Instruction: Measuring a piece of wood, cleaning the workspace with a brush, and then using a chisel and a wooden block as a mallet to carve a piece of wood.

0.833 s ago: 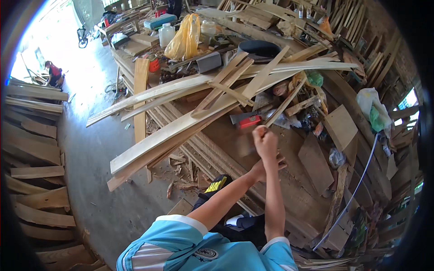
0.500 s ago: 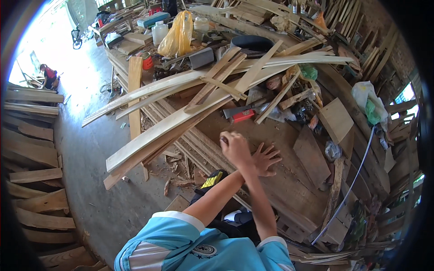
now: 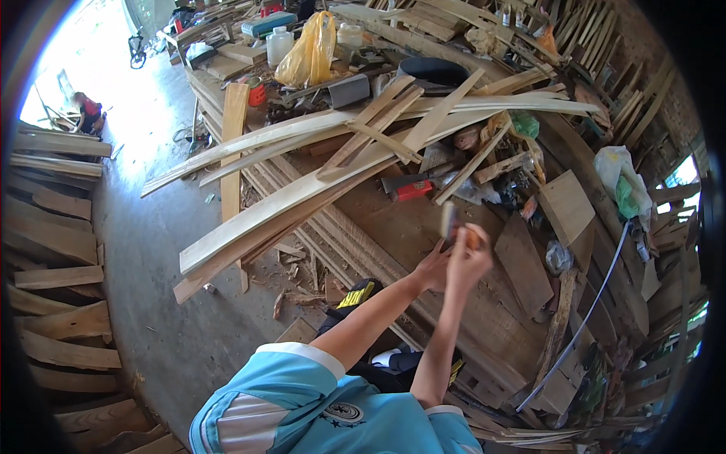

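My right hand (image 3: 469,261) is raised over the wooden workbench (image 3: 484,333), closed around a small flat greyish piece (image 3: 450,221). The piece is blurred, with something orange (image 3: 474,238) at my fingers. My left hand (image 3: 432,268) presses against the right hand from the left, just below the piece. Motion blur hides whether it also grips the piece. Both forearms rise from my blue shirt at the lower edge.
Long pale wooden slats (image 3: 318,181) lie piled across the bench. Beyond my hands are a red-handled tool (image 3: 412,189), a yellow bag (image 3: 306,53) and a white bottle (image 3: 280,45). Planks (image 3: 53,242) are stacked on the left. A person (image 3: 87,113) crouches far off.
My hands were spread open and lower half a second ago. They have since come together, moved right and up, and now have a small piece in them.
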Motion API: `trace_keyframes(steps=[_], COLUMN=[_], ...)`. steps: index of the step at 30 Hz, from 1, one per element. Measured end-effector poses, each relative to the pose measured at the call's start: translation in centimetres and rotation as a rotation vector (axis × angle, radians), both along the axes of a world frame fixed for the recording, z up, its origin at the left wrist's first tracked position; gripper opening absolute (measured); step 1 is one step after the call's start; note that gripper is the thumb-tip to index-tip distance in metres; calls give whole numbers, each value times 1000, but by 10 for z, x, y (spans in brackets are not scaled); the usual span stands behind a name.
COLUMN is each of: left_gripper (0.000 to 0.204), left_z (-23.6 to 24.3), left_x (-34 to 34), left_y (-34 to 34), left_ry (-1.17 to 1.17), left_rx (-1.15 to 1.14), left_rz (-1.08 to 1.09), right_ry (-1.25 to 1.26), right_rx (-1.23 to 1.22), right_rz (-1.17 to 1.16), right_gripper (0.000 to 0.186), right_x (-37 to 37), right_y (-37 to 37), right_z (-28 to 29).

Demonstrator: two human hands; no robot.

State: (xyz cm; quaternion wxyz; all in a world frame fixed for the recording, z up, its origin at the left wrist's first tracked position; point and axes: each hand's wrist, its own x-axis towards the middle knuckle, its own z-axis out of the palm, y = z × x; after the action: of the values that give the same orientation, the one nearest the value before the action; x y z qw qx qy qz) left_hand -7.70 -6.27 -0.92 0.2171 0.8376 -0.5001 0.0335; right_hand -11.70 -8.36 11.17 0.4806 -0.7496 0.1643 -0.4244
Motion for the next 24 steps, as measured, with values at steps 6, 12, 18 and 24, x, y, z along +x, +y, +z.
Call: trace_keyframes(steps=[6,12,18,24], left_gripper=[71,65,43,64], left_z=[22,11,71,98], left_x=[-3,12,14,134], left_y=[7,9,55,146], left_ry=[45,-31,-113,-179], left_rx=[-9,-209,-546,-274], left_rz=[-50,-100,61,1012], right_ry=[-595,-754,-269,61], right_rx=[1110,1298,862,330], right_rz=[171,0,-188,-390], right_gripper=[26,35,35,29], right_x=[-93,-155,-168,-169], right_y=[-84,-114,-121,-131], right_z=[-18,-44,-80,-134])
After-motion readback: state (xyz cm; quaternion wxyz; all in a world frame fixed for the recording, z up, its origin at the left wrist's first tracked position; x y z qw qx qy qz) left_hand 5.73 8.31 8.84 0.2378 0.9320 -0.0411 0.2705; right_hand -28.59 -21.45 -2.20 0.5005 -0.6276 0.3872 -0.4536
